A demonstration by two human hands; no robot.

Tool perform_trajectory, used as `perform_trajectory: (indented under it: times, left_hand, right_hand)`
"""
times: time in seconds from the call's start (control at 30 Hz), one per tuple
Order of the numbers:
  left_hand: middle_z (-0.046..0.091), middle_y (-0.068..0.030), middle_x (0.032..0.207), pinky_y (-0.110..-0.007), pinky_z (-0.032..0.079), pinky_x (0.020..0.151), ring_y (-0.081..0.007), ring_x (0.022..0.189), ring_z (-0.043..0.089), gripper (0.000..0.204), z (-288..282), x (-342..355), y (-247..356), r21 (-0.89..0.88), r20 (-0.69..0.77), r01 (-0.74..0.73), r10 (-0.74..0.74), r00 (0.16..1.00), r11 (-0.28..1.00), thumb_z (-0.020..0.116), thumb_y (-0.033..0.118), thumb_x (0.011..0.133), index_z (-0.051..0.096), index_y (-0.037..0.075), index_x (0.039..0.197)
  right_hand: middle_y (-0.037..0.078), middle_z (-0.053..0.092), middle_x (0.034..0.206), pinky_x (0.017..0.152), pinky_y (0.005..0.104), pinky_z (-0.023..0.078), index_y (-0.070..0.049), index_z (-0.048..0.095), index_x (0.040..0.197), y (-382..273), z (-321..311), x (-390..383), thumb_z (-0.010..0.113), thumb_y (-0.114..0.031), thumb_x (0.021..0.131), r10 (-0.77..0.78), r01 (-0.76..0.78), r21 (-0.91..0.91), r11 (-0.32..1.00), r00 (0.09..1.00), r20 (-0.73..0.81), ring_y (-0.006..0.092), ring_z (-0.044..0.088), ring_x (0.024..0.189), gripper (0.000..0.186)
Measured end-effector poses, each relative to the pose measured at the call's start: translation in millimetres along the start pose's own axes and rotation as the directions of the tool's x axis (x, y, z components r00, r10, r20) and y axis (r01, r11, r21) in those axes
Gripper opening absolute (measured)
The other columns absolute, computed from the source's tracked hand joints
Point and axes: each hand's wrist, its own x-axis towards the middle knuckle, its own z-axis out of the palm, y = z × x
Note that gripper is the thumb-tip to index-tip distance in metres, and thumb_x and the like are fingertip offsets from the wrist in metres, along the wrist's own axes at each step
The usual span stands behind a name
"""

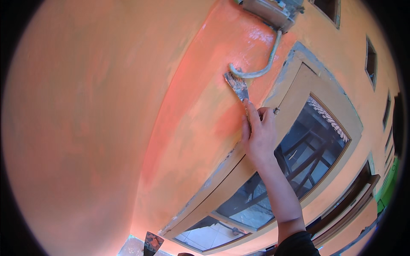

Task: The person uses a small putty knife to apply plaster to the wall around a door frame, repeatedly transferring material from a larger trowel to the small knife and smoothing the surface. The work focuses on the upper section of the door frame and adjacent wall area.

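Note:
My right hand [259, 134] is raised to the orange wall [200, 119], its fingers closed around the handle of a putty knife [237, 86]. The knife's wide blade is smeared with putty or paint and lies against the wall, just below the bent end of a grey pipe [270, 59]. At the lower edge a second broad-bladed putty knife [152, 243] shows, with reddish filler on its blade. Its handle is cut off by the picture's edge, so what holds it is hidden. My left hand is out of view.
Beside my right forearm stands a brown-framed glass door or window [314, 145], with a small latch [276, 111] near my fingers. A grey box-like fitting [273, 13] sits on the wall above the pipe. Small openings [371, 62] line the wall at right.

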Motion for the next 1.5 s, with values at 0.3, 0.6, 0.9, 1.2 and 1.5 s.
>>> perform_trajectory:
  times: [0.3, 0.6, 0.9, 1.2, 1.5]
  left_hand:
    - [0.056, -0.0144, 0.056, -0.039, 0.044, 0.047, -0.0331, 0.048, 0.055, 0.021, 4.6, 2.9, -2.9, 0.024, -0.010, -0.041, 0.042, 0.999, 0.999, 0.069, 0.027, 0.078, 0.066, 0.007, 0.082]
    - [0.057, -0.0150, 0.055, -0.039, 0.045, 0.048, -0.0332, 0.050, 0.056, 0.021, -6.6, 2.9, -2.1, 0.041, -0.024, -0.064, 0.065, 0.998, 0.997, 0.071, 0.027, 0.075, 0.066, 0.007, 0.081]
    - [0.056, -0.0146, 0.054, -0.039, 0.045, 0.047, -0.0323, 0.048, 0.055, 0.020, -7.7, 1.6, 1.8, 0.005, -0.037, -0.071, 0.071, 0.997, 0.997, 0.070, 0.026, 0.076, 0.067, 0.007, 0.081]
    - [0.055, -0.0143, 0.053, -0.039, 0.045, 0.047, -0.0316, 0.048, 0.056, 0.020, -6.2, 5.0, 7.8, 0.007, -0.020, -0.075, 0.075, 0.997, 0.997, 0.068, 0.025, 0.077, 0.067, 0.006, 0.082]
    - [0.056, -0.0149, 0.055, -0.040, 0.045, 0.048, -0.0328, 0.050, 0.056, 0.019, -3.9, 6.8, 4.4, 0.007, -0.012, -0.051, 0.051, 0.999, 0.999, 0.069, 0.025, 0.077, 0.066, 0.006, 0.081]
  right_hand:
    - [0.010, 0.044, 0.084, 0.059, 0.0350, 0.044, -0.008, 0.055, 0.117, 2.2, -14.5, 4.0, 0.060, -0.004, 0.070, 0.021, -0.020, -0.019, 1.000, 0.998, 0.056, 0.0249, 0.049, 0.074, 0.048]
    - [0.010, 0.044, 0.082, 0.059, 0.0353, 0.044, -0.008, 0.056, 0.115, 5.2, -19.8, 11.1, 0.060, -0.003, 0.070, 0.001, -0.002, 0.062, 0.998, 1.000, 0.008, 0.0249, 0.050, 0.074, 0.045]
    - [0.009, 0.046, 0.083, 0.061, 0.0353, 0.044, -0.010, 0.059, 0.111, 18.8, -40.1, 23.5, 0.059, -0.002, 0.068, -0.009, 0.006, 0.052, 0.999, 0.998, 0.068, 0.0244, 0.051, 0.075, 0.044]
    - [0.009, 0.046, 0.082, 0.062, 0.0352, 0.044, -0.010, 0.060, 0.108, 26.1, -31.5, 26.8, 0.060, -0.003, 0.068, -0.066, 0.064, 0.060, 0.996, 0.998, 0.022, 0.0242, 0.051, 0.075, 0.041]
    - [0.012, 0.044, 0.083, 0.062, 0.0361, 0.043, -0.007, 0.057, 0.113, -4.1, -12.2, 2.7, 0.058, -0.004, 0.072, 0.075, -0.072, 0.103, 0.992, 0.997, -0.024, 0.0269, 0.049, 0.075, 0.041]
